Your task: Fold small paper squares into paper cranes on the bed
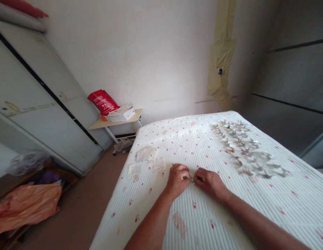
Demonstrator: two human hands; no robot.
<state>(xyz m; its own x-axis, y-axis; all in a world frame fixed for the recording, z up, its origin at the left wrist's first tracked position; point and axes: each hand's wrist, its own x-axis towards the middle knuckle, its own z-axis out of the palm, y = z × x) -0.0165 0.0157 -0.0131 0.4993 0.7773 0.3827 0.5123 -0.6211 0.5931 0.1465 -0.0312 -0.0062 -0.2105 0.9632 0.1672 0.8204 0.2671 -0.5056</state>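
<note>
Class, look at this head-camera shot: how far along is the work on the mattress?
Looks done: a large cluster of small silvery folded pieces lies spread on the quilted white mattress. In hand: the left hand and right hand pinch a small piece between them. Left: paper slips lie beside the hands; how much remains cannot be told.

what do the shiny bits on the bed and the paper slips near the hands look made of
The shiny bits look like thin metal foil or metallised film: silvery glints and crumpled, folded shapes, though they're too small here to be sure. The paper slips look like plain matt paper, pale, with fine printed lines.
</note>
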